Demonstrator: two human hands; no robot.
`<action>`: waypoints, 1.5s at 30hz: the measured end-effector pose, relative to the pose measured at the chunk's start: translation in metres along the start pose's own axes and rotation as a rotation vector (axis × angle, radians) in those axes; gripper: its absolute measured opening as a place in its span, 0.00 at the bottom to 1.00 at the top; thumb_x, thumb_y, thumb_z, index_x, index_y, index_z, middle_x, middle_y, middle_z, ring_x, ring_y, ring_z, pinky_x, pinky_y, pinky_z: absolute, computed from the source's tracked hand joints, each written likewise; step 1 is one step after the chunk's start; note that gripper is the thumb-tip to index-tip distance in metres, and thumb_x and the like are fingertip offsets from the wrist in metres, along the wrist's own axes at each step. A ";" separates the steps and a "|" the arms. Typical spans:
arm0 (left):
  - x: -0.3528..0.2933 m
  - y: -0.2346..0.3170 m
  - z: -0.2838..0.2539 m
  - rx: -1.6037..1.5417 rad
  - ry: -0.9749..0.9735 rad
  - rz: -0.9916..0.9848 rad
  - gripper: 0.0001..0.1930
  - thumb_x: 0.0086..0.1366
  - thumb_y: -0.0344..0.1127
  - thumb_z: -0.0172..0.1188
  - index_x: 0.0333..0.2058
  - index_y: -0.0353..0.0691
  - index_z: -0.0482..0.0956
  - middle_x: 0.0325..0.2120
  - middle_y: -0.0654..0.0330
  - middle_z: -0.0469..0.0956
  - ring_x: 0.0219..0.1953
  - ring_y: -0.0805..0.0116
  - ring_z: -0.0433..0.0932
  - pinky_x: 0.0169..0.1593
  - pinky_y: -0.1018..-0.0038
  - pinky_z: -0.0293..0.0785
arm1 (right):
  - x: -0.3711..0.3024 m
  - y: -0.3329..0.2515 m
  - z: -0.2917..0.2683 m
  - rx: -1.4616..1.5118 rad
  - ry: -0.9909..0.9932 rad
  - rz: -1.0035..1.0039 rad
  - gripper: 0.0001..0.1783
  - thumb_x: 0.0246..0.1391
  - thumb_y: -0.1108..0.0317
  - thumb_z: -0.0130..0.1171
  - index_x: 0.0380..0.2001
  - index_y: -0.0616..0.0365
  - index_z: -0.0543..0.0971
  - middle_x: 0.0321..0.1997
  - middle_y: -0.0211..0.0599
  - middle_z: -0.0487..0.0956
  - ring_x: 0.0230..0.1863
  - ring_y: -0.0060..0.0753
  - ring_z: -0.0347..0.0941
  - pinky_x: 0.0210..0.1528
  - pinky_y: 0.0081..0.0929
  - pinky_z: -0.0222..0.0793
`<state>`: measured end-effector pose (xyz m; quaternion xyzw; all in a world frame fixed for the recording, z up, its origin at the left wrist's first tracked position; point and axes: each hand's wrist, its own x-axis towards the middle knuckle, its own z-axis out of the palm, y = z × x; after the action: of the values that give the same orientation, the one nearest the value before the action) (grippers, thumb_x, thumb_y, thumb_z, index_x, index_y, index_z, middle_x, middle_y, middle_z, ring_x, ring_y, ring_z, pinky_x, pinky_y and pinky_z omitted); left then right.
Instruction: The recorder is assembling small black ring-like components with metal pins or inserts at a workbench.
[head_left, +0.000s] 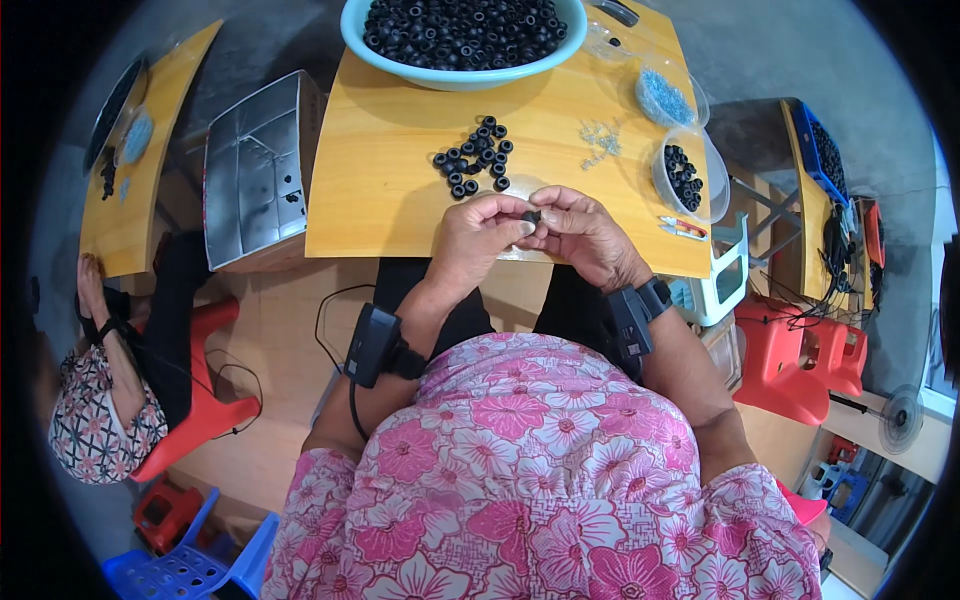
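Close to the table's near edge, my left hand (478,238) and my right hand (585,238) meet, fingertips pinched together on a small black ring-shaped part (532,216). Fingers partly cover that part. Just beyond them a loose group of black ring-shaped parts (475,160) lies on the yellow table (390,200). Small clear pieces (600,140) are scattered to the right of this group. Under my hands, a shiny clear sheet (520,190) shows in part.
A light blue basin (470,80) heaped with black parts stands at the far edge. Along the right are a bowl (645,112) of bluish clear pieces, a tub (660,190) of black parts and pens (683,228). An open box (250,180) and another person (105,400) are left.
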<state>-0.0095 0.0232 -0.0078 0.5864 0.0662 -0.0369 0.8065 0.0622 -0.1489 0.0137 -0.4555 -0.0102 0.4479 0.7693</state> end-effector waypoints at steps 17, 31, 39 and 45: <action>0.001 0.004 -0.002 0.178 0.007 0.101 0.09 0.56 0.25 0.63 0.38 0.33 0.80 0.36 0.61 0.72 0.37 0.75 0.75 0.43 0.80 0.73 | -0.003 -0.002 -0.006 -0.006 -0.067 0.137 0.18 0.56 0.64 0.58 0.44 0.67 0.75 0.38 0.33 0.77 0.36 0.23 0.73 0.49 0.27 0.72; 0.002 0.000 0.001 0.068 0.015 0.145 0.09 0.57 0.23 0.63 0.38 0.32 0.80 0.34 0.62 0.71 0.36 0.75 0.74 0.40 0.80 0.74 | -0.003 0.001 -0.002 -0.074 -0.059 0.077 0.14 0.58 0.61 0.56 0.37 0.63 0.75 0.28 0.27 0.72 0.30 0.20 0.69 0.45 0.27 0.72; 0.001 0.000 0.003 0.103 0.026 0.127 0.10 0.56 0.23 0.63 0.38 0.33 0.80 0.34 0.62 0.72 0.36 0.76 0.74 0.40 0.81 0.73 | -0.008 -0.004 0.008 -0.215 -0.033 0.037 0.13 0.59 0.59 0.55 0.37 0.60 0.74 0.30 0.27 0.73 0.32 0.19 0.69 0.44 0.24 0.70; 0.003 -0.002 0.004 0.032 -0.056 0.130 0.19 0.56 0.20 0.62 0.48 0.33 0.75 0.35 0.63 0.72 0.37 0.77 0.73 0.43 0.82 0.73 | -0.007 0.001 0.008 -0.511 0.007 -0.151 0.10 0.59 0.65 0.54 0.40 0.59 0.73 0.34 0.27 0.74 0.36 0.19 0.69 0.44 0.21 0.68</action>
<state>-0.0068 0.0193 -0.0088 0.6009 0.0048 -0.0021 0.7993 0.0536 -0.1478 0.0202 -0.6345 -0.1541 0.3705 0.6606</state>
